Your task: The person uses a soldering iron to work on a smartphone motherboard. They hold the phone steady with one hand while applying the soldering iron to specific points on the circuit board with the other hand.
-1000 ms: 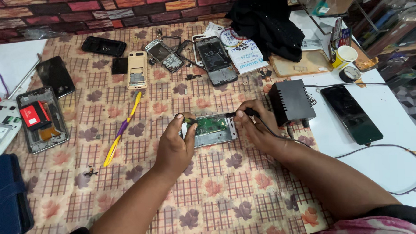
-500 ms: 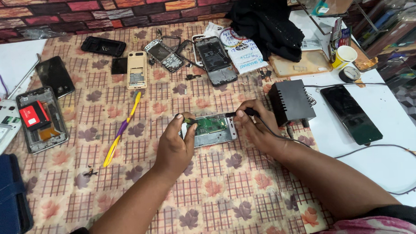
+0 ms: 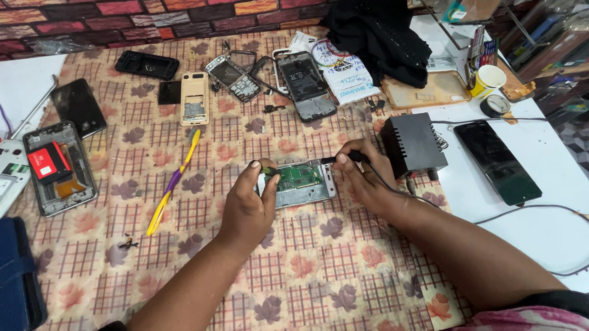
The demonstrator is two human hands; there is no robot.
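Phone [image 3: 300, 183] lies opened; left hand [image 3: 246, 204] pinches a small tool, right hand [image 3: 364, 176] grips a corded probe [image 3: 347, 158], which could slip and scratch the green board.

Single head view, looking steeply down, close over patterned tablecloth [image 3: 299, 278].

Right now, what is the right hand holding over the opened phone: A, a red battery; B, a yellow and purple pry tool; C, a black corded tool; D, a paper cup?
C: the right hand grips a black corded tool, its tip at the opened phone; the cord runs toward the black box.
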